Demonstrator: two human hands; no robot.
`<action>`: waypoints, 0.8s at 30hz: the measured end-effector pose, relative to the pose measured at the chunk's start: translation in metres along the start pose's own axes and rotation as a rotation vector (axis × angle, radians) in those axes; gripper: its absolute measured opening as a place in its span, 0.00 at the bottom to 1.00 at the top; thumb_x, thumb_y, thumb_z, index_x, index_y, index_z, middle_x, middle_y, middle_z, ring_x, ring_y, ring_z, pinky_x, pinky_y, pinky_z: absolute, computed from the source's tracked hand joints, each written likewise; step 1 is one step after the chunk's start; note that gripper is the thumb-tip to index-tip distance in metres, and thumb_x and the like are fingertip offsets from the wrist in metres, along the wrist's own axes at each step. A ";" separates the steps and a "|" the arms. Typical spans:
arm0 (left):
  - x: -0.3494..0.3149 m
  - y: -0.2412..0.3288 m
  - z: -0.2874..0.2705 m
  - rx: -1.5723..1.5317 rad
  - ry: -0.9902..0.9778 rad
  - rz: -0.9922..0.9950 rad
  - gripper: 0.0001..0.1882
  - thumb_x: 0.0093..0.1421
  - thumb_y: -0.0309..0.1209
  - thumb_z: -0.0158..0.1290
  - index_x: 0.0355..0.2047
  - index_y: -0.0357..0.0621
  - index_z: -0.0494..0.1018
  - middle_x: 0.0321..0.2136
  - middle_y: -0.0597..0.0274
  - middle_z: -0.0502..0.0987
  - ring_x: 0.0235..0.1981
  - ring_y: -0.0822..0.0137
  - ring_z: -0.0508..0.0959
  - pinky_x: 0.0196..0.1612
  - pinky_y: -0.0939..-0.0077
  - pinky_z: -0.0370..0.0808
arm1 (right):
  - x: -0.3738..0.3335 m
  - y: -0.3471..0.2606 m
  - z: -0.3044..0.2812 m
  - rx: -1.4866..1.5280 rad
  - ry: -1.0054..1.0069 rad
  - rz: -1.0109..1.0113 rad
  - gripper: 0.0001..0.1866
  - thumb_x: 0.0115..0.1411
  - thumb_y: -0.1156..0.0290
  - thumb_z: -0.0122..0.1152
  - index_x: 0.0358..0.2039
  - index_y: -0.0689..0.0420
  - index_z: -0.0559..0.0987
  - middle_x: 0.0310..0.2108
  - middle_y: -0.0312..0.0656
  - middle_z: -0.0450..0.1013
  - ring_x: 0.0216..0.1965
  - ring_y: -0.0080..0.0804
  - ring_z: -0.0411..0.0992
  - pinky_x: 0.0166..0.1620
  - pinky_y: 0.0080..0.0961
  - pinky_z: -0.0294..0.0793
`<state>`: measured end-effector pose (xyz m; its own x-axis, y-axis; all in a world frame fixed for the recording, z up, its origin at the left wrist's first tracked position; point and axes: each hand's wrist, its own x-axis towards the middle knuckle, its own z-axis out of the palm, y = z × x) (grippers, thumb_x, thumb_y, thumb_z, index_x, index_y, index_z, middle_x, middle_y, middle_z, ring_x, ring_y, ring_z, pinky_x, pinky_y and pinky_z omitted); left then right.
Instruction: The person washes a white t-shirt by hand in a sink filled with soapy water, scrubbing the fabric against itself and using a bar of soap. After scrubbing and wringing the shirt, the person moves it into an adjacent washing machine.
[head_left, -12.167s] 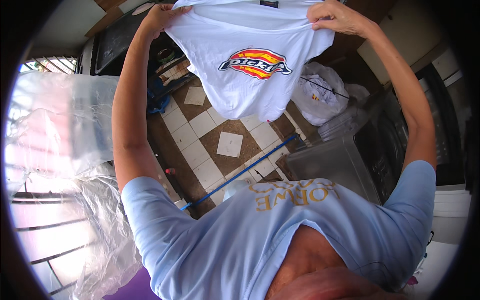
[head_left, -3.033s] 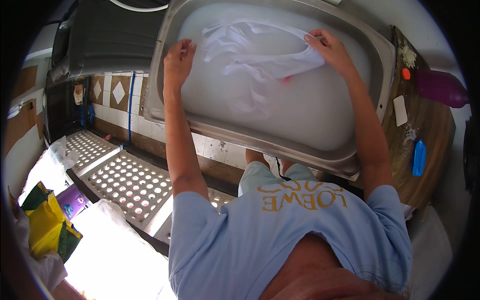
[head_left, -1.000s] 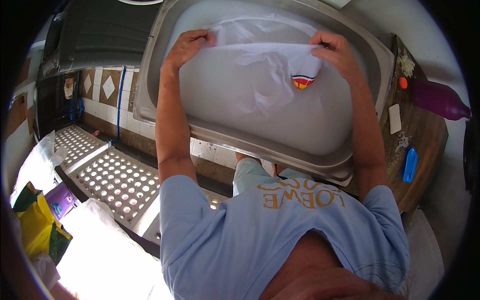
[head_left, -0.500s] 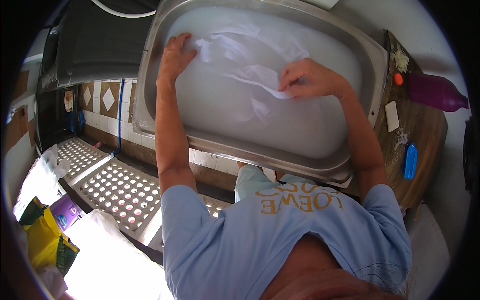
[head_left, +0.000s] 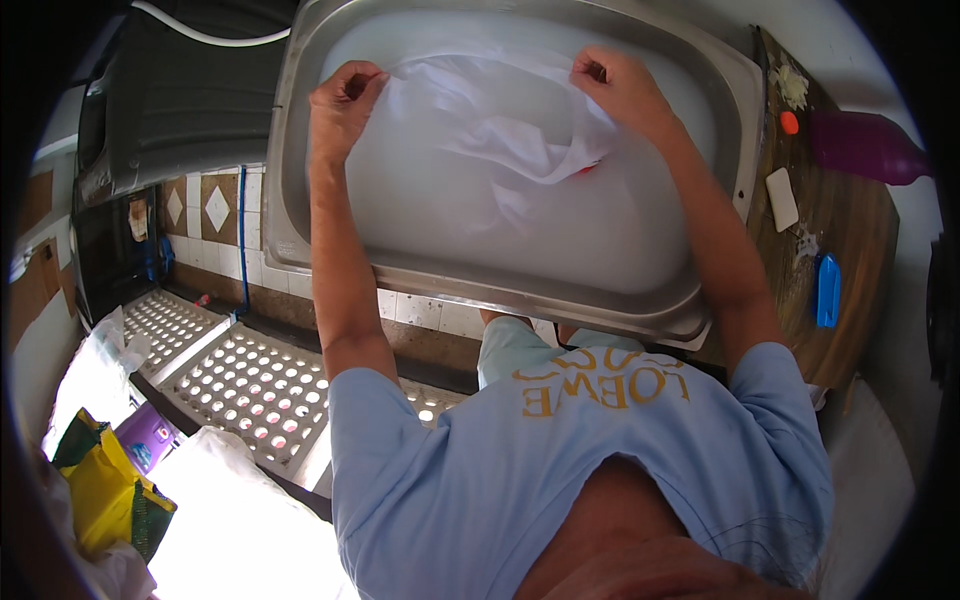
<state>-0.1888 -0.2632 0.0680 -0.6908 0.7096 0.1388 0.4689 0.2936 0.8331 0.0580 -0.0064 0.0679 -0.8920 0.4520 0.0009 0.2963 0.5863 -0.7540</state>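
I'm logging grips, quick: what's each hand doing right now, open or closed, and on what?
Left hand: closed, pinching the edge of the white cloth.
Right hand: closed, seemingly pinching the white cloth too.

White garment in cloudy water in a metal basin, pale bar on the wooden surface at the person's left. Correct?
One side is wrong: the head view shows the wooden surface, with its pale bar, at the person's right. The white garment is in cloudy water in the metal basin.

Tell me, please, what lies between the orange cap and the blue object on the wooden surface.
A white bar and, nearer the blue object, some whitish residue, as the head view shows.
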 end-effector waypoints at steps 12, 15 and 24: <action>-0.054 0.080 0.072 -0.034 -0.374 0.149 0.10 0.51 0.22 0.59 0.35 0.43 0.76 0.28 0.65 0.75 0.28 0.73 0.73 0.34 0.81 0.71 | 0.005 0.002 -0.021 0.021 0.082 0.067 0.06 0.54 0.72 0.60 0.31 0.59 0.75 0.29 0.33 0.72 0.26 0.21 0.66 0.30 0.21 0.67; -0.055 0.075 0.077 -0.019 -0.355 0.209 0.13 0.51 0.22 0.60 0.37 0.43 0.75 0.29 0.65 0.73 0.26 0.72 0.71 0.32 0.80 0.71 | 0.003 0.003 -0.008 -0.026 0.166 -0.131 0.07 0.54 0.71 0.60 0.33 0.59 0.76 0.32 0.37 0.73 0.28 0.27 0.69 0.32 0.25 0.69; -0.049 0.074 0.080 0.019 -0.375 0.132 0.13 0.50 0.21 0.60 0.37 0.43 0.74 0.28 0.65 0.72 0.24 0.72 0.69 0.29 0.79 0.70 | -0.023 -0.034 0.043 0.095 -0.196 -0.081 0.18 0.53 0.70 0.58 0.46 0.57 0.73 0.31 0.45 0.74 0.33 0.36 0.72 0.36 0.31 0.71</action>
<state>-0.0766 -0.2251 0.0804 -0.3768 0.9256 0.0357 0.5525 0.1937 0.8107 0.0536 -0.0656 0.0646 -0.9635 0.2616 -0.0566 0.1958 0.5450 -0.8153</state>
